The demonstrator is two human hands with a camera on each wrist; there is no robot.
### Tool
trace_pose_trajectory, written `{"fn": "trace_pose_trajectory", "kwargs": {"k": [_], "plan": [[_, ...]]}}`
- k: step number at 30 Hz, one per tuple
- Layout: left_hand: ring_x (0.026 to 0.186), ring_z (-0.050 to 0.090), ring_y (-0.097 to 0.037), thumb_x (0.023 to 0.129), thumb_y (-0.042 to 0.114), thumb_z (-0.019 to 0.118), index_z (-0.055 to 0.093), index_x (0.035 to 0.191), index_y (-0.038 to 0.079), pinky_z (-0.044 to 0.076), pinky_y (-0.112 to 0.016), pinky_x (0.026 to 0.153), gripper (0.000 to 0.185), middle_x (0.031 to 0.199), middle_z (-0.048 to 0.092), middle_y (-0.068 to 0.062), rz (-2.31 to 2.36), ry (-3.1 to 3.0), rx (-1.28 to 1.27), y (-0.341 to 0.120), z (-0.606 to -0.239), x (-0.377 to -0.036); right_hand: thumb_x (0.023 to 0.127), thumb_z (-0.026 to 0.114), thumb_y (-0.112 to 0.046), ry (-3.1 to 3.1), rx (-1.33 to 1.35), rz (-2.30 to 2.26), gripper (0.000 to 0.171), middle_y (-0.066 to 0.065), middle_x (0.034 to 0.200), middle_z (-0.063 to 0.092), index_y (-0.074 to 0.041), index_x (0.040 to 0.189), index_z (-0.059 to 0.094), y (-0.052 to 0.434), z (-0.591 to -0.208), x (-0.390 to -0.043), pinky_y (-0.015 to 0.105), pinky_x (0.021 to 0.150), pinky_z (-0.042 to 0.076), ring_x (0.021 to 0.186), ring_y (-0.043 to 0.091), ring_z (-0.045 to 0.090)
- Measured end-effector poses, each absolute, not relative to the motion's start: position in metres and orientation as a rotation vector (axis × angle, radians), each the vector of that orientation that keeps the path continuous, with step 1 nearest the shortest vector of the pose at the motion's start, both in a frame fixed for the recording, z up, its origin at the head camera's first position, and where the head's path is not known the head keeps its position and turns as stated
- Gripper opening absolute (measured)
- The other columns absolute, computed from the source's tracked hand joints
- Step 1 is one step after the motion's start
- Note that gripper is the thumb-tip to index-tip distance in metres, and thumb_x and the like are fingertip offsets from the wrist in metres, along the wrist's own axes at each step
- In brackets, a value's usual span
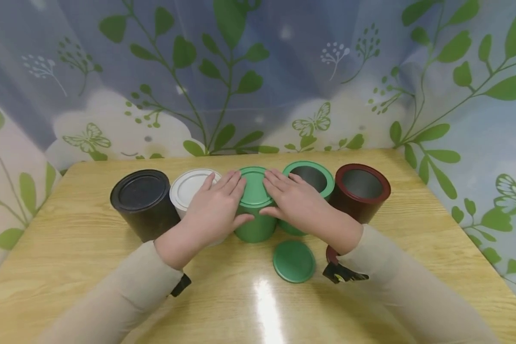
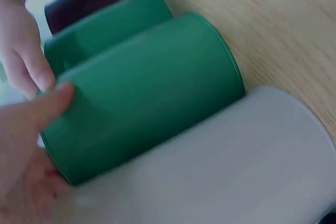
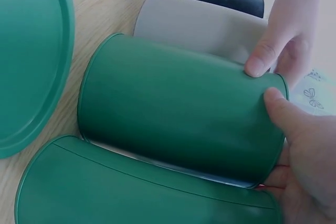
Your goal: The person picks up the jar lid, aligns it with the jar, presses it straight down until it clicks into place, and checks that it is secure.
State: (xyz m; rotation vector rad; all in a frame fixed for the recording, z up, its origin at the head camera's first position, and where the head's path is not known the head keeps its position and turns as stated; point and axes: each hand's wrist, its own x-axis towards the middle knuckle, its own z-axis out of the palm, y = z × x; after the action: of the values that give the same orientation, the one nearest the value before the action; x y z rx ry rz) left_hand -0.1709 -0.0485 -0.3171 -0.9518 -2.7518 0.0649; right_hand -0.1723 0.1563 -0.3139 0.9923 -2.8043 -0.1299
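Observation:
In the head view, a green can (image 1: 256, 228) with its green lid (image 1: 256, 188) on stands in the middle of a row. My left hand (image 1: 212, 208) lies with straight fingers on the lid's left edge. On the right edge, my right hand (image 1: 296, 198) rests its straight fingers likewise. Both thumbs point inward by the can's front, just below the rim. A white can (image 1: 185, 191) with a lid is under and beside my left hand. An uncovered green can (image 1: 322, 168) stands beside my right hand. The wrist views show the can's side and both thumbs near its top.
A lidded black can (image 1: 141, 191) stands at the row's left end, an uncovered dark red can (image 1: 361, 208) at its right end. In front lies a loose green lid (image 1: 294, 261); a dark red lid (image 1: 332, 254) is partly hidden by my right forearm. A patterned curtain (image 1: 258, 95) hangs behind the table (image 1: 223, 306).

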Motion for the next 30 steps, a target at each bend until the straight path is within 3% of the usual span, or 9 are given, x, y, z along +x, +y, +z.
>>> {"fn": "trace_pose_trajectory", "kwargs": {"k": [6, 18, 30], "plan": [[0.126, 0.044, -0.028, 0.08, 0.051, 0.067, 0.052, 0.129, -0.004, 0.031, -0.051, 0.102, 0.075, 0.131, 0.052, -0.019, 0.116, -2.592, -0.901, -0.049, -0.322, -0.164, 0.09, 0.054, -0.048, -2.802, 0.976, -0.115, 0.07, 0.013, 0.145, 0.035, -0.001, 0.14, 0.04, 0.155, -0.315, -0.172, 0.046, 0.105, 0.03, 0.135, 0.024, 0.03], [0.125, 0.044, -0.03, 0.083, 0.045, 0.068, 0.051, 0.129, -0.006, 0.032, -0.051, 0.102, 0.072, 0.131, 0.051, -0.021, -0.025, -2.567, -0.921, -0.053, -0.329, -0.165, 0.088, 0.059, -0.044, -2.69, 0.946, -0.153, 0.064, 0.016, 0.137, 0.046, 0.002, 0.131, 0.051, 0.15, -0.314, -0.164, 0.045, 0.103, 0.034, 0.129, 0.027, 0.04], [0.119, 0.051, -0.03, 0.078, 0.046, 0.072, 0.061, 0.121, 0.0, 0.036, -0.051, 0.099, 0.064, 0.123, 0.058, -0.02, 0.087, -2.496, -0.87, -0.045, -0.328, -0.159, 0.09, 0.058, -0.043, -2.722, 0.959, -0.162, 0.063, 0.017, 0.139, 0.043, 0.002, 0.133, 0.05, 0.152, -0.315, -0.164, 0.044, 0.102, 0.034, 0.131, 0.027, 0.038]]}}
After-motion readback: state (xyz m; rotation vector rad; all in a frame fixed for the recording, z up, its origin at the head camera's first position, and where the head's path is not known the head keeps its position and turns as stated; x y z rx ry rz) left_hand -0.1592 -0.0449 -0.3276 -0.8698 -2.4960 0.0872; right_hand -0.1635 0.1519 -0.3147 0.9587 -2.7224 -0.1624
